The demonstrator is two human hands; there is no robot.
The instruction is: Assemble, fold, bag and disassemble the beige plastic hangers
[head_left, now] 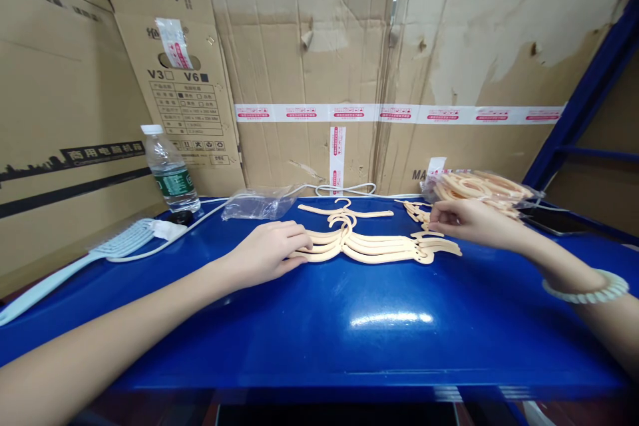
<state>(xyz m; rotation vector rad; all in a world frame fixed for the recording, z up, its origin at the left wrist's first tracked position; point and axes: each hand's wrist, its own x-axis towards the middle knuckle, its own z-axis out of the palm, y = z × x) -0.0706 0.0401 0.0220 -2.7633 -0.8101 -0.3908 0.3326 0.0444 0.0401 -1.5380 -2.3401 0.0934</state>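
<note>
My left grip (269, 249) pinches the left ends of the fanned hangers (379, 250) on the bench (299, 333); light pressure should best hold them aligned. My right grip (462, 219) curls at the small pieces (415, 212); whether it grasps one, I cannot tell. The hangers look smooth, peach-coloured, plastic, with curved arms.

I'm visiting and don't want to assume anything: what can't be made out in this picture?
In the head view:
Left ends of the nested beige plastic hangers: partly covered by the left hand.
What the right hand may pinch: hidden by its curled fingers.
Number of beige pieces in the clear plastic bag: overlap and glare.
The bare right arm's upper part: cut off by the right edge.
</note>
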